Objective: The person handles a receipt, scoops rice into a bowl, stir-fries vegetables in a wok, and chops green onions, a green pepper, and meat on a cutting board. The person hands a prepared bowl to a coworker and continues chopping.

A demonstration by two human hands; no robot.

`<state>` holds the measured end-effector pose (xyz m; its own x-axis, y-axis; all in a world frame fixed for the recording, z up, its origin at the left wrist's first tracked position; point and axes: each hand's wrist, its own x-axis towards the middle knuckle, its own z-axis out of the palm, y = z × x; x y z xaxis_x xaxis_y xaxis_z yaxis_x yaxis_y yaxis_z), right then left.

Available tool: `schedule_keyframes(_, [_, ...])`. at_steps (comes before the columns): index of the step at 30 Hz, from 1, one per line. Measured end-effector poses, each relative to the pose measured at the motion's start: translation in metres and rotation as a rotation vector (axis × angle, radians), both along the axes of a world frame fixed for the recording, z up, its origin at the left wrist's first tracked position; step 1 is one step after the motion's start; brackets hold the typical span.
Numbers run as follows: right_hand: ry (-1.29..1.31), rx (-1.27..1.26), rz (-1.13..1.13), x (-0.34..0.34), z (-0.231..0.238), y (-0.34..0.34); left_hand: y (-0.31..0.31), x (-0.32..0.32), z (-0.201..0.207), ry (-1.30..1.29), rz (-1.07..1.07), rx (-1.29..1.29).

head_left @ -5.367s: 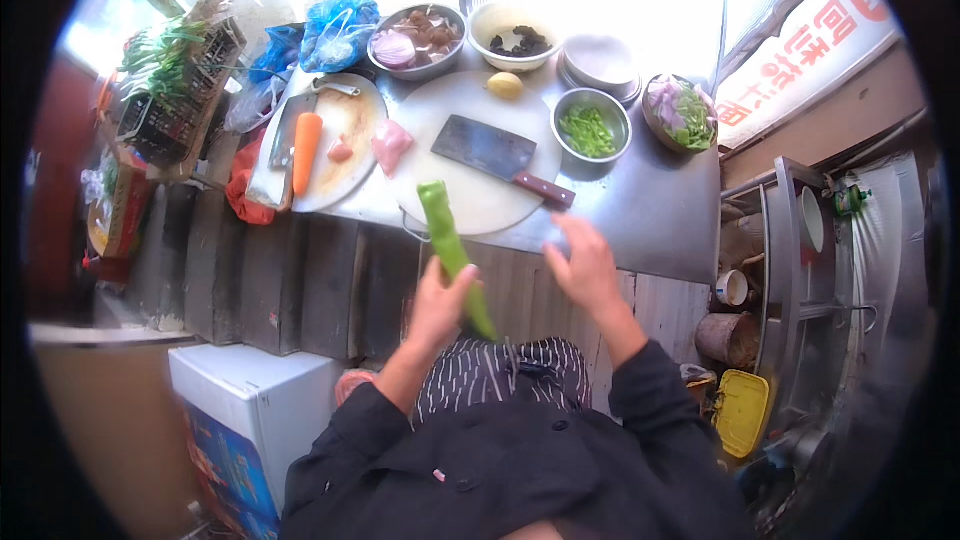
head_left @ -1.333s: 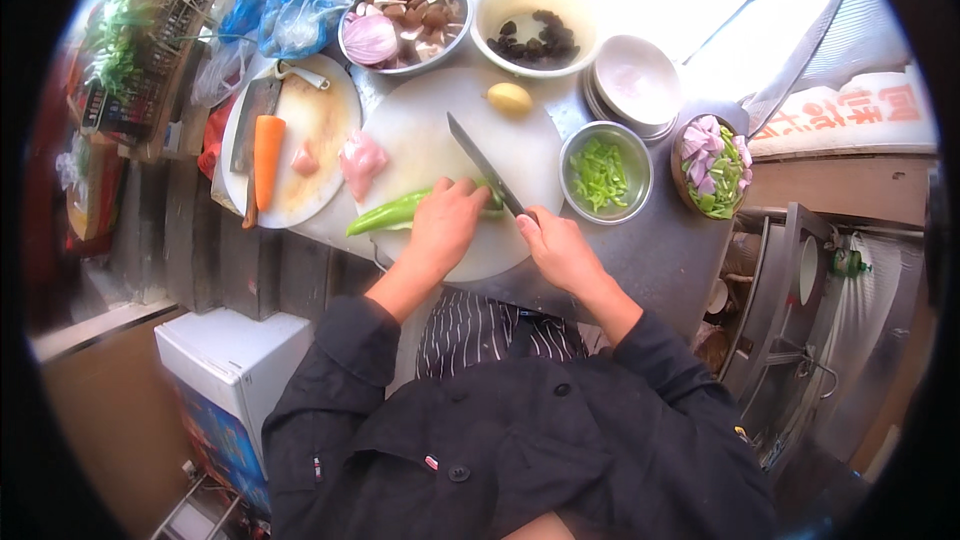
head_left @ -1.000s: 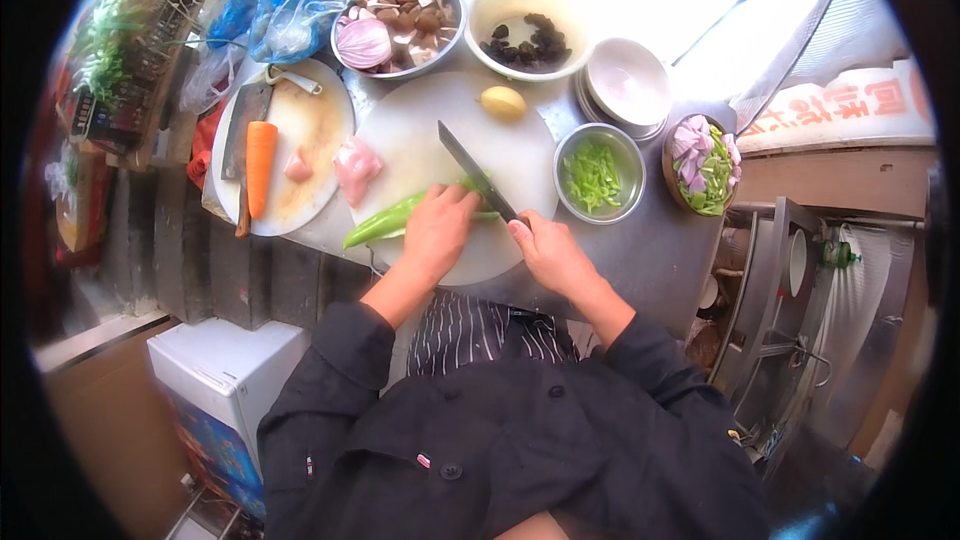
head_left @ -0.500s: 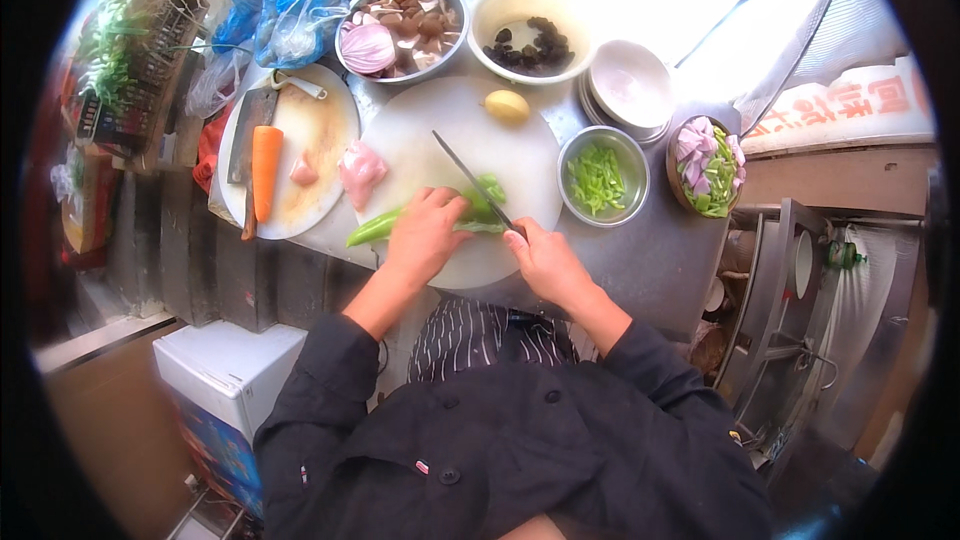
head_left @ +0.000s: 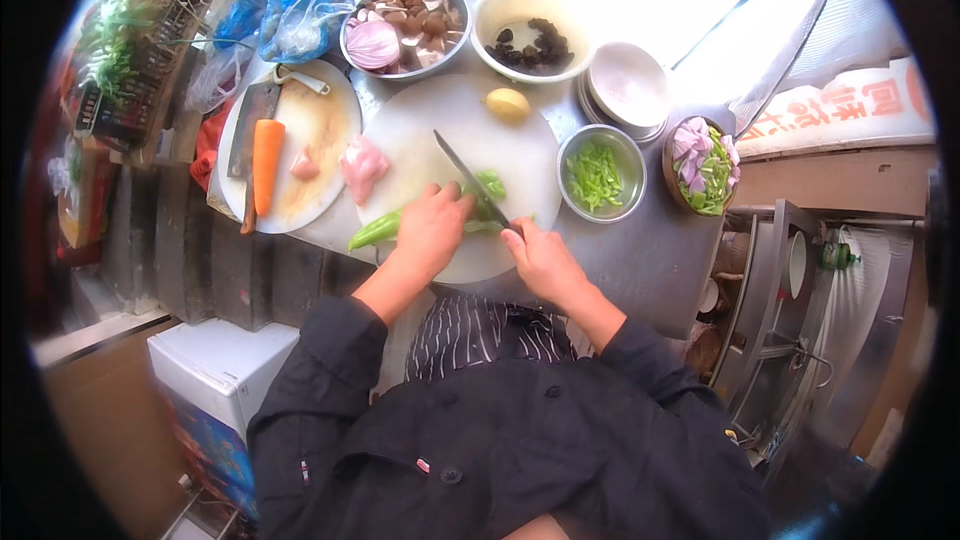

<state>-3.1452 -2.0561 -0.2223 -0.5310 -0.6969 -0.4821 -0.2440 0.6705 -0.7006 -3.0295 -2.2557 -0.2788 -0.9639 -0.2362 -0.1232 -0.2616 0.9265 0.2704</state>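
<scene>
Left hand (head_left: 432, 228): grasping green pepper (head_left: 378, 230) from above on near part of white board (head_left: 418, 132), a hold suited to steadying it | Right hand (head_left: 547, 262): clenched round handle of knife (head_left: 462, 166); edge contact unclear | Steel bowl (head_left: 635, 180): just right of board, within easy reach

grn pepper (head_left: 376, 231) | long, pointed L end, on wht brd (head_left: 415, 130) | cleaver (head_left: 461, 166) | dk blade edge-on, across pepper R part
</scene>
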Motion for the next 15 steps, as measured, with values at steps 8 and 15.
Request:
schedule_keyframes(8, [-0.024, 0.051, 0.061, -0.001, -0.003, -0.005, 0.002, 0.005, -0.002, 0.035, 0.055, 0.044])
schedule_keyframes(15, [0.025, 0.017, 0.067, -0.003, -0.005, -0.009, 0.004, 0.014, -0.003, 0.098, 0.063, 0.064])
